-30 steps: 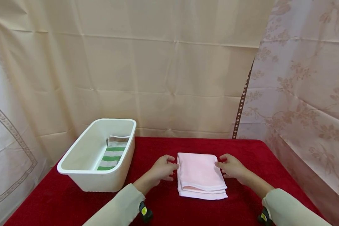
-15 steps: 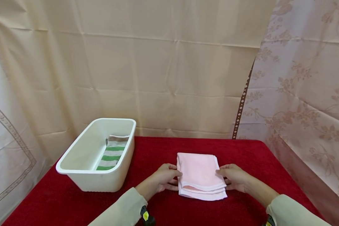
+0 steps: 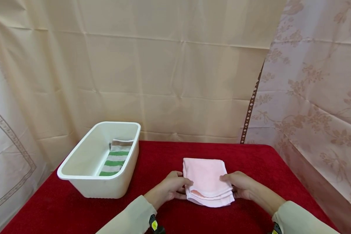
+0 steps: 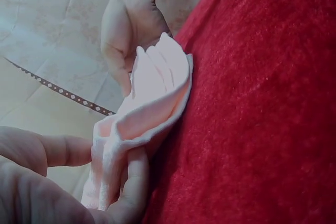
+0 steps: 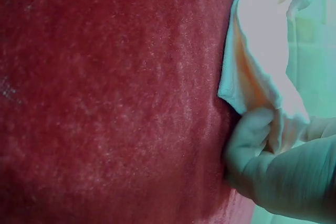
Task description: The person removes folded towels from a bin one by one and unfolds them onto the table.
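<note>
A folded pink towel [image 3: 206, 177] with pale edging lies in front of me, its layers showing along the near side. My left hand [image 3: 173, 187] pinches its left edge, thumb on top and fingers tucked underneath. On the opposite side my right hand [image 3: 242, 185] grips the right edge the same way. In the left wrist view the towel [image 4: 152, 103] bulges up between the two hands, its folds gathered at the left fingers. The right wrist view shows curled right fingers [image 5: 252, 129] under the towel's border [image 5: 228, 77].
A white plastic tub [image 3: 99, 187] stands to the left on the red cloth-covered table [image 3: 163, 152]. Inside it lies a green-and-white striped cloth [image 3: 115, 161]. A beige curtain [image 3: 175, 81] hangs behind the table, and a floral one [image 3: 316, 97] runs along the right.
Both hands have come in from beside the towel and taken hold of its left and right edges. The towel's near layers have shifted and bunched slightly. The tub stays put.
</note>
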A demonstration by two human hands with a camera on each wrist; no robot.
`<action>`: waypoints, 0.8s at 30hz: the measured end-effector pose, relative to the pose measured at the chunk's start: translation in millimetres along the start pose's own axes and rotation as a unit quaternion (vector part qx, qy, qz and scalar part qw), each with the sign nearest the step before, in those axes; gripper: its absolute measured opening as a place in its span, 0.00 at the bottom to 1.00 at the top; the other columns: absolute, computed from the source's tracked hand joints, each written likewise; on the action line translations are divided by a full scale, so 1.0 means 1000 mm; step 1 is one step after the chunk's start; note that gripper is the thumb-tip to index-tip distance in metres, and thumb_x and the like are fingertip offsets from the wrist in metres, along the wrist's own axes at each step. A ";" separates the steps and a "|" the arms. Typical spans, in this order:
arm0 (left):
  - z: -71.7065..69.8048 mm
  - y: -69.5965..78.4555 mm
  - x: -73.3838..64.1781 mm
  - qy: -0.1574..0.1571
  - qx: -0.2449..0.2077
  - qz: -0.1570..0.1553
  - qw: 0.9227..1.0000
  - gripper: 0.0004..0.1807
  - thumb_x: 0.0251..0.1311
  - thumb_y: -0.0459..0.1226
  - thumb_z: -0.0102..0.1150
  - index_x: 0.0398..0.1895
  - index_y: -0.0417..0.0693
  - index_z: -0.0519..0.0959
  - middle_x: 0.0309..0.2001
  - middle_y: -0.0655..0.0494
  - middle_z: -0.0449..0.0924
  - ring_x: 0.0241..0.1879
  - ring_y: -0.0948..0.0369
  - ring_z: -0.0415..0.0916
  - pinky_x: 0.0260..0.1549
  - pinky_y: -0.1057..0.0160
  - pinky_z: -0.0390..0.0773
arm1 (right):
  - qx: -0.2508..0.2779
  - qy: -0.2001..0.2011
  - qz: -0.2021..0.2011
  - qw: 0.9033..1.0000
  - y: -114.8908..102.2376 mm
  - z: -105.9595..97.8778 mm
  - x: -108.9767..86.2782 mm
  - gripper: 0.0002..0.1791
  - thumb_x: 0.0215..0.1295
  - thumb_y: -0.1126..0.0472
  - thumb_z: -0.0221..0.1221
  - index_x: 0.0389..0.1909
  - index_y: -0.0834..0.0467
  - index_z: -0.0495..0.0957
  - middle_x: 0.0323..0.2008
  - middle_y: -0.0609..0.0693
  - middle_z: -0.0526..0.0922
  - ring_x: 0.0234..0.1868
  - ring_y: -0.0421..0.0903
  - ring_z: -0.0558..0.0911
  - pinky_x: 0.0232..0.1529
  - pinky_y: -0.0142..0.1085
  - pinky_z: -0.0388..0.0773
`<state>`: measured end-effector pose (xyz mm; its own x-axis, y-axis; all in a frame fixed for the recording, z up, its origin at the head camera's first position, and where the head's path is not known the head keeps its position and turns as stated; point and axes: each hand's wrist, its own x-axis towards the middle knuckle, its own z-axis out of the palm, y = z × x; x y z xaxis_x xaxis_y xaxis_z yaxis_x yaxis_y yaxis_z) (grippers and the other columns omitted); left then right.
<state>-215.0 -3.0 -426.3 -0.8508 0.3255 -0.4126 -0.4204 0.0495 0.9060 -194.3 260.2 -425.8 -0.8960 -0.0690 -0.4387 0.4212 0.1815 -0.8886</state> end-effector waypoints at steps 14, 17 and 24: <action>0.002 -0.006 -0.004 0.000 -0.002 0.025 1.000 0.37 0.54 0.22 0.61 0.68 0.28 0.59 0.41 0.39 0.77 0.31 0.53 0.82 0.34 0.49 0.87 | 0.010 -0.009 -0.039 0.999 0.001 0.000 0.003 0.07 0.73 0.63 0.54 0.39 0.64 0.71 0.30 0.53 0.84 0.34 0.47 0.85 0.40 0.46 0.84; -0.002 -0.003 -0.002 0.007 -0.001 0.034 0.999 0.35 0.54 0.21 0.58 0.68 0.28 0.61 0.43 0.38 0.76 0.31 0.54 0.81 0.32 0.51 0.87 | 0.026 0.008 -0.029 0.999 0.001 0.005 0.000 0.08 0.73 0.62 0.55 0.41 0.65 0.71 0.31 0.54 0.85 0.35 0.47 0.86 0.40 0.46 0.84; -0.022 0.013 0.002 0.037 0.019 0.061 0.997 0.28 0.54 0.24 0.55 0.62 0.28 0.69 0.37 0.43 0.77 0.27 0.58 0.78 0.29 0.58 0.83 | 0.094 0.036 -0.012 0.995 0.004 0.033 -0.020 0.13 0.73 0.64 0.55 0.50 0.70 0.67 0.36 0.57 0.85 0.38 0.49 0.86 0.42 0.47 0.84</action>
<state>-228.6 -22.7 -417.3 -0.9163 0.2600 -0.3045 -0.3019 0.0508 0.9520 -170.0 229.6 -424.6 -0.9112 0.0000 -0.4120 0.4120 -0.0061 -0.9112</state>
